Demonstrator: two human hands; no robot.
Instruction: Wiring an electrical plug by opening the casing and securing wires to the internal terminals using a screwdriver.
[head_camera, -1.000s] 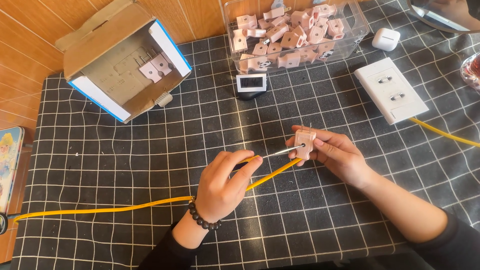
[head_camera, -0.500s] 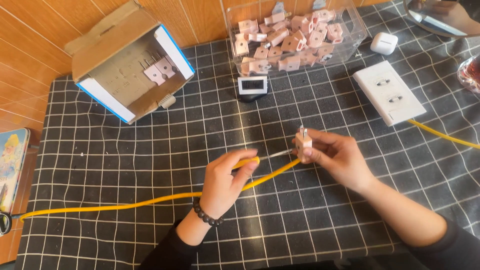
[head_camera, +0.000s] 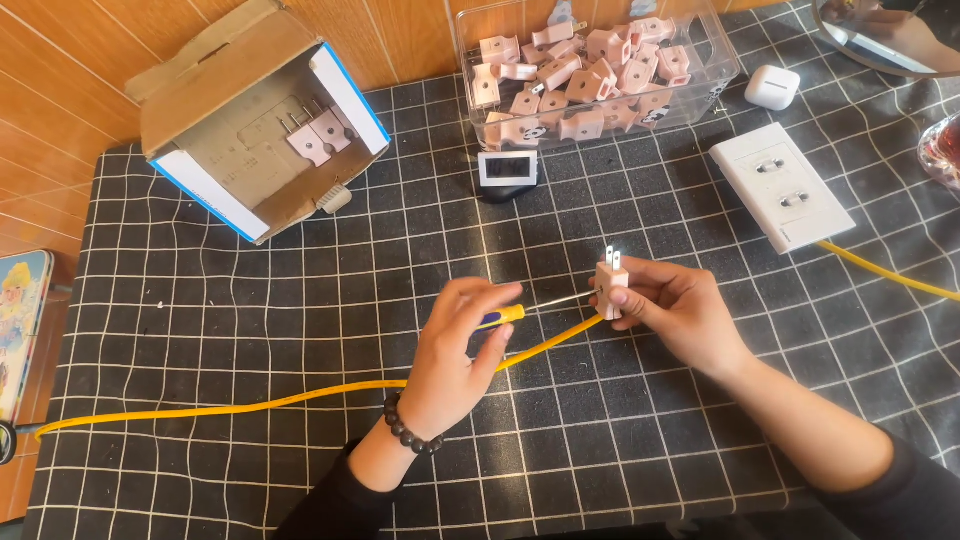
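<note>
Moved: left hand (head_camera: 455, 345) now grips screwdriver (head_camera: 520, 311), tip at plug (head_camera: 611, 284) | right hand (head_camera: 672, 312) pinches plug mid-mat, cable (head_camera: 300, 396) trailing left | plug light, rigid; hold body, not prongs

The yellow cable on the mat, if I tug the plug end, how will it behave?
The yellow cable probably flexes rather than stays stiff: it lies in loose curves. Being thin and long, it would likely drag lightly across the checked mat, trailing the plug in the right hand.
</note>
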